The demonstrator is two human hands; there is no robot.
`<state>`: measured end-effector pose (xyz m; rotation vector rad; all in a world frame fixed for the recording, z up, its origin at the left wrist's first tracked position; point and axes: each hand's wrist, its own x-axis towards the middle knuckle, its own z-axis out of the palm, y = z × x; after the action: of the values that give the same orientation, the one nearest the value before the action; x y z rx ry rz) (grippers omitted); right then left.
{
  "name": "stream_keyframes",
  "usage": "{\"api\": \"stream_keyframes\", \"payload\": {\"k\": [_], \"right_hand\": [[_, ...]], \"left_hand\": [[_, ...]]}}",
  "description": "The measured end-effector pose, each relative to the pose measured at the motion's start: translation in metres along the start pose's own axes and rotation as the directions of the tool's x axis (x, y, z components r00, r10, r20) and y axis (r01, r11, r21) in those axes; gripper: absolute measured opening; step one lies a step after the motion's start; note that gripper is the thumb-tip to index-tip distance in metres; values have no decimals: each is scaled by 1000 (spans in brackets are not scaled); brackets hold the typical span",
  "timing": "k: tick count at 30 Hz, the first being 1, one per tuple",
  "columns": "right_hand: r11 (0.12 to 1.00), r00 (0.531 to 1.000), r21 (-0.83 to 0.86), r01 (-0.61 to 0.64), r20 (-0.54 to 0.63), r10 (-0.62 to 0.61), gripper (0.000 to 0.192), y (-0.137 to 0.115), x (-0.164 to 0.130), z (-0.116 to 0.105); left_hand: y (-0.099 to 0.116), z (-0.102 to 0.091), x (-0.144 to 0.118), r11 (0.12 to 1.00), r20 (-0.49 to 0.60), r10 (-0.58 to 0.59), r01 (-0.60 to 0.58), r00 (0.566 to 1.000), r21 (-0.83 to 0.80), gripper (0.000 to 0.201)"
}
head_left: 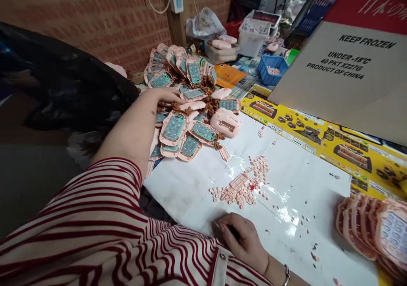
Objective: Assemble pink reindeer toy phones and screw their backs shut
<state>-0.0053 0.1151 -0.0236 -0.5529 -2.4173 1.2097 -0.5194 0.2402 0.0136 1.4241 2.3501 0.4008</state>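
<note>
My left hand reaches into a heap of pink plastic shells fitted with green circuit boards. Its fingers are closed at the edge of a pink shell; the thumb is hidden. Brown wires run between the shells. Close to the near table edge, my right hand rests curled in a loose fist, and whatever may be inside is out of sight. Just beyond it lie many small pink rings and a flat pink rectangular piece. A rounded pink shell with a slot sits at the heap's right side.
A white sheet covers the work surface, with dark bits scattered on it. Stacked pink shells stand at right. Behind are a leaning carton, a blue basket and a white tub. A black bag bulges at left.
</note>
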Motion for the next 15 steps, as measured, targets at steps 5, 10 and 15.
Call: {"api": "stream_keyframes", "payload": {"k": [5,10,15], "right_hand": [[999,999,-20,-29,14,29,20,3,1,2],[999,1000,-36,-22,8,22,21,5,3,2],[998,1000,-57,-18,1,18,22,6,6,1]], "left_hand": [[44,7,-18,996,162,43,-29,986,-88,59],[80,20,-42,979,223,103,-60,969,-194,65],[112,35,-62,966,252,160,-99,954,-238,63]]}}
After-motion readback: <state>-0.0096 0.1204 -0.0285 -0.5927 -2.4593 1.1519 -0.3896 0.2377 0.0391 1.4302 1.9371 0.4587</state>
